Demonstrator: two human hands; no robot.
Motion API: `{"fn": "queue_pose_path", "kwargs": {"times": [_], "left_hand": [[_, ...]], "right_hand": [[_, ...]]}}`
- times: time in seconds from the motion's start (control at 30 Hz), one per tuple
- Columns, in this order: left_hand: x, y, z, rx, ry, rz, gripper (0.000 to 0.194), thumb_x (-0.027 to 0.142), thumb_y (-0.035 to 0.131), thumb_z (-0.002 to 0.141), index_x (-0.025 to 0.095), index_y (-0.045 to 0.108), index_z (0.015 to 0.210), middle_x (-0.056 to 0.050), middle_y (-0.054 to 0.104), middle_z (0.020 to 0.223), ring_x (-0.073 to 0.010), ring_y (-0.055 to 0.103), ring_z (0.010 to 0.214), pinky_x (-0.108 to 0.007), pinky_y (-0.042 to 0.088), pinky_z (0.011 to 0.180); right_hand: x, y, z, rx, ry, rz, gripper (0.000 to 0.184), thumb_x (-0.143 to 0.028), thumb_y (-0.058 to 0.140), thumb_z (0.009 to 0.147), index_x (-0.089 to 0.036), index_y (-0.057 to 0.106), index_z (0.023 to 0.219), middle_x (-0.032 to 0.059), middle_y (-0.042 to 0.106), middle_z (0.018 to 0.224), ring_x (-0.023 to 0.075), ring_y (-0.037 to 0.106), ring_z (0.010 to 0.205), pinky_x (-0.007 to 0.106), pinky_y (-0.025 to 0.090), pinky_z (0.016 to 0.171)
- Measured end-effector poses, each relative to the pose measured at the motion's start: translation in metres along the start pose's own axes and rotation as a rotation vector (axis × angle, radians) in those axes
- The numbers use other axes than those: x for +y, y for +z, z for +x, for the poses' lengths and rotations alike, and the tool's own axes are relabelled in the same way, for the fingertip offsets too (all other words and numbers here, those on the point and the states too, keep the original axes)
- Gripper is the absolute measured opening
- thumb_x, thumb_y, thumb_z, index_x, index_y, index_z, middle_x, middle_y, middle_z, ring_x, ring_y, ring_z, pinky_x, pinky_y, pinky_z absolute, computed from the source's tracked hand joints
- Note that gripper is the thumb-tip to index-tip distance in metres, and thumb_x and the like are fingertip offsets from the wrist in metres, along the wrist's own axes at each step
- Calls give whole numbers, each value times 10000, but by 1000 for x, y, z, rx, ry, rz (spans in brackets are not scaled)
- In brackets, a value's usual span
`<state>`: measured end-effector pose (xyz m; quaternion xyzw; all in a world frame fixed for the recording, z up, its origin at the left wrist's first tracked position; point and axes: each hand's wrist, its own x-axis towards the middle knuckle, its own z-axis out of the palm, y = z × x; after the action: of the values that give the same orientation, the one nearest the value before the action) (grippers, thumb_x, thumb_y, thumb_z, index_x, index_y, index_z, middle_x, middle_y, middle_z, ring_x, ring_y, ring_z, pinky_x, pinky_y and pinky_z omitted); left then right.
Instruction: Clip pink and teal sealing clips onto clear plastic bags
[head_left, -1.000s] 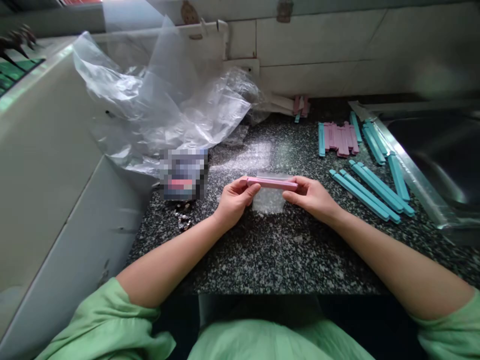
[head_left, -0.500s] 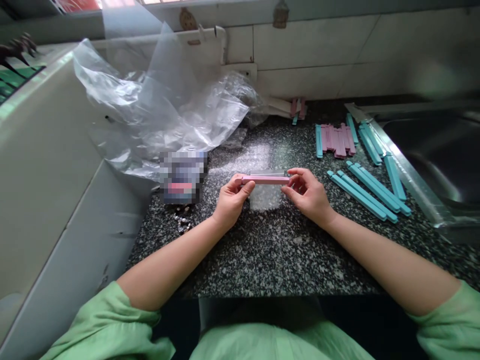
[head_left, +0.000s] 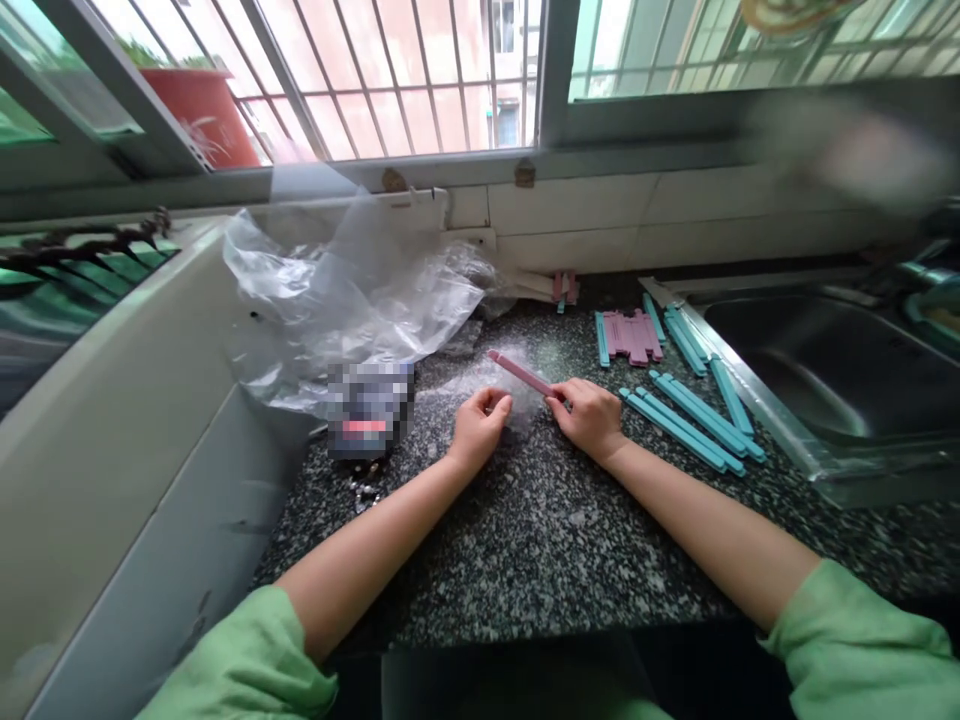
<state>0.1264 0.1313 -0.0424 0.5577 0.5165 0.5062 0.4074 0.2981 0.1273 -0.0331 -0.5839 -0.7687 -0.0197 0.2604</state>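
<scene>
My right hand (head_left: 589, 415) pinches one end of a pink bag-sealing clip (head_left: 525, 375). The clip slants up and left above the counter, its far end free. My left hand (head_left: 478, 430) is just left of it, fingers curled in and thumb against the forefinger; whether something thin is between them is hidden. A blurred patch of clear plastic (head_left: 519, 412) shows between the two hands, under the clip. Several turquoise clips (head_left: 682, 430) lie to the right of my right hand, and behind them is a row of pink clips (head_left: 634, 337) with turquoise ones beside it.
A large crumpled clear plastic bag (head_left: 352, 300) covers the back left of the speckled counter (head_left: 510, 560). In front of it are a pixelated phone-like object (head_left: 369, 410) and a beaded string (head_left: 365, 490). A metal sink (head_left: 817, 370) is at the right, a barred window (head_left: 405, 80) behind.
The view has tilted up, bringing the window in. My left hand has let go of the pink clip, which my right hand now holds by one end, tilted.
</scene>
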Motion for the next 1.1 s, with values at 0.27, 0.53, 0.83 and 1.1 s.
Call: {"fn": "queue_pose_path", "kwargs": {"times": [0.27, 0.53, 0.83, 1.1], "left_hand": [[-6, 51, 72, 257, 71, 71, 312, 167, 557, 706, 142, 545, 1017, 35, 551, 611, -117, 521, 583, -236, 428, 645], [-4, 73, 119, 146, 196, 402, 455, 190, 512, 778, 214, 485, 1232, -43, 605, 898, -142, 570, 722, -260, 444, 727], [-2, 91, 164, -4, 323, 930, 466, 242, 475, 801, 162, 467, 1259, -129, 549, 1091, -236, 523, 1003, -303, 421, 819], [-7, 94, 185, -32, 358, 1026, 419, 236, 466, 808, 140, 481, 1216, -142, 533, 1096, -248, 503, 1021, -316, 403, 830]], "right_hand": [[6, 15, 53, -58, 411, -51, 271, -337, 453, 844, -173, 642, 949, 111, 686, 937, 232, 628, 851, 282, 397, 641], [15, 29, 101, -6, 674, 31, 298, -362, 459, 839, -179, 649, 977, 132, 689, 926, 239, 640, 857, 300, 429, 664], [43, 44, 146, 88, 788, 10, 322, -364, 448, 837, -158, 655, 972, 153, 682, 939, 270, 643, 862, 328, 433, 667], [65, 52, 173, 111, 887, -13, 359, -373, 456, 832, -112, 661, 969, 206, 665, 949, 301, 630, 903, 363, 447, 691]]}}
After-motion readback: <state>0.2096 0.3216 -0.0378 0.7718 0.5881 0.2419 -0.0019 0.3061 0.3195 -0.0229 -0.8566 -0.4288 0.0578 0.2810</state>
